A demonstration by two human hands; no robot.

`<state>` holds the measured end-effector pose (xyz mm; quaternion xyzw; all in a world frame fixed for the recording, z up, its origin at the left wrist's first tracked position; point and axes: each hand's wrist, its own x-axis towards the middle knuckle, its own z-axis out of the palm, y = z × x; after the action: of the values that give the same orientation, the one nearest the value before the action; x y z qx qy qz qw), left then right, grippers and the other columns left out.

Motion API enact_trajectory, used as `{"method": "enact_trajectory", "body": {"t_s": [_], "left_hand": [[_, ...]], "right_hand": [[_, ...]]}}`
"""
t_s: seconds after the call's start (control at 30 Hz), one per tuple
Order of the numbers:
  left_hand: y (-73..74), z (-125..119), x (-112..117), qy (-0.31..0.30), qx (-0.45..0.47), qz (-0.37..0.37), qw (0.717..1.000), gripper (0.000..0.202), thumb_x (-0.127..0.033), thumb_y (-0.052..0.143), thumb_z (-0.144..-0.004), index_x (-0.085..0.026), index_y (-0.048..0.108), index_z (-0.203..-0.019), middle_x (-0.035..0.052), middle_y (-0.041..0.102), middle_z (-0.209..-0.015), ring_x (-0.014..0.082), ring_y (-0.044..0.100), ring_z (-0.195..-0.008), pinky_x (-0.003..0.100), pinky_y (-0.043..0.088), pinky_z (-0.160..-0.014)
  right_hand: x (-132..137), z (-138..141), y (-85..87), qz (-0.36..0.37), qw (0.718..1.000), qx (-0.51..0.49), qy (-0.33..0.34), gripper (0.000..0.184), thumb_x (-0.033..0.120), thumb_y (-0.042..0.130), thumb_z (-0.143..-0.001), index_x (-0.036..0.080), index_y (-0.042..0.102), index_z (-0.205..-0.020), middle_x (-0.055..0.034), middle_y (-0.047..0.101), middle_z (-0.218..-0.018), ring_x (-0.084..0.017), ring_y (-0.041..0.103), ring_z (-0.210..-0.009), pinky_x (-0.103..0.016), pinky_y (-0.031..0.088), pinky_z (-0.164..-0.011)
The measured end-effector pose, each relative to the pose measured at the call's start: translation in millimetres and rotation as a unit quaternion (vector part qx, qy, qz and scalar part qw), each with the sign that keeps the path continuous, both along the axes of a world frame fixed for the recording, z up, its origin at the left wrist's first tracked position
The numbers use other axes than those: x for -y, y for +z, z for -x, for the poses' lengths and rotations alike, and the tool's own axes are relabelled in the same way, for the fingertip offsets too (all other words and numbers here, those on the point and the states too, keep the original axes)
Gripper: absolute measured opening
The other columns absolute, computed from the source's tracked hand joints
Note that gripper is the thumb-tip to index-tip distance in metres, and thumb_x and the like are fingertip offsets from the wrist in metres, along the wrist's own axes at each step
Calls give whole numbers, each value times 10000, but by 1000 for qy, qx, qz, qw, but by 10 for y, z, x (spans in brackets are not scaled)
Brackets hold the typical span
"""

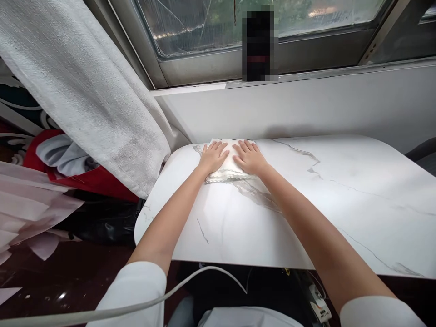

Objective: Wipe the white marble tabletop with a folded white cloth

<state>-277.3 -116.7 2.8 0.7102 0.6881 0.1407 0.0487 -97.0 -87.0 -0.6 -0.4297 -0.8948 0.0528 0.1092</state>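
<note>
So the left grip (214,156) is laid flat, palm down, fingers spread a bit, and the right grip (251,157) is pretty much the same deal, with the thumbs angled in toward each other. Both are resting on the cloth (226,174), a folded cream thing with a wavy layered edge facing the person. It's lying on the bench (357,181), left of the middle and up near the far edge, with a strip of it showing between the two thumbs.

Bench top is white with grey marble veins and rounded corners. Behind it there's a white wall (306,109), then a window (190,32) above, with a dark blurred-out object (259,47) in front of the frame, can't tell what. A pale curtain (98,91) hangs down on the left, by the bench's corner. Further left there's a red bag (112,181) with greyish fabric (63,154) in it, plus some pink fabric (27,200). Closest to the camera, a white cable (211,268) crosses the left sleeve (136,284), and a power strip (320,304) sits low on the right.
</note>
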Motion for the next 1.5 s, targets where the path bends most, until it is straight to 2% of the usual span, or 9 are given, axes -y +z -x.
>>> {"method": "enact_trajectory", "body": {"t_s": [0.4, 0.6, 0.8, 0.97, 1.13, 1.3, 1.5], "left_hand": [[-3, -207, -381, 11, 1, -33, 999, 459, -410, 335, -1012, -264, 482, -1421, 67, 479, -1522, 255, 360, -1442, 538, 214, -1207], [-26, -319, -377, 13, -9, -34, 999, 479, -403, 352, -1014, -234, 455, -1450, 83, 453, -1541, 255, 331, -1459, 535, 197, -1214], [-26, -426, -306, 8, -12, -30, 999, 492, -426, 369, -1009, -239, 445, -1458, 81, 429, -1560, 261, 309, -1475, 532, 186, -1221], [-14, -546, -206, 3, -12, -25, 1000, 506, -427, 364, -1010, -228, 436, -1470, 84, 412, -1572, 253, 297, -1483, 529, 180, -1226], [3, -683, -31, -8, -19, -13, 1000, 526, -445, 352, -1015, -218, 422, -1484, 87, 383, -1591, 255, 269, -1500, 519, 172, -1230], [12, -828, 234, -9, -27, -8, 1000, 530, -443, 334, -1026, -216, 404, -1499, 80, 369, -1600, 241, 251, -1509, 507, 158, -1237], [-35, -975, 659, -2, -39, -36, 999, 515, -425, 353, -1028, -206, 433, -1487, 93, 411, -1575, 260, 288, -1495, 528, 173, -1233]], "right_hand": [[-427, -131, -49, 0, 999, -37, -20, 560, 391, 309, -1003, 190, 416, -1515, -83, 327, -1616, -275, 245, -1495, -473, 173, -1219], [-483, -261, -86, 1, 999, -38, -14, 570, 414, 293, -1006, 208, 401, -1526, -67, 322, -1619, -277, 239, -1497, -476, 183, -1218], [-397, -370, -99, -17, 999, -22, -26, 566, 414, 269, -1015, 206, 399, -1525, -70, 320, -1621, -280, 248, -1495, -499, 205, -1212], [-241, -465, -69, -4, 999, 0, -43, 584, 404, 250, -1015, 189, 367, -1545, -78, 291, -1632, -289, 219, -1509, -498, 189, -1215], [-11, -598, -70, -21, 998, 18, -55, 583, 399, 241, -1019, 181, 361, -1546, -98, 286, -1632, -299, 228, -1508, -510, 207, -1209], [253, -744, -55, -11, 998, 38, -56, 600, 403, 210, -1024, 167, 323, -1564, -104, 243, -1646, -304, 188, -1519, -507, 189, -1217], [612, -911, -77, -29, 998, 48, -32, 598, 408, 188, -1031, 169, 327, -1561, -110, 257, -1641, -310, 201, -1516, -511, 204, -1211]]}}
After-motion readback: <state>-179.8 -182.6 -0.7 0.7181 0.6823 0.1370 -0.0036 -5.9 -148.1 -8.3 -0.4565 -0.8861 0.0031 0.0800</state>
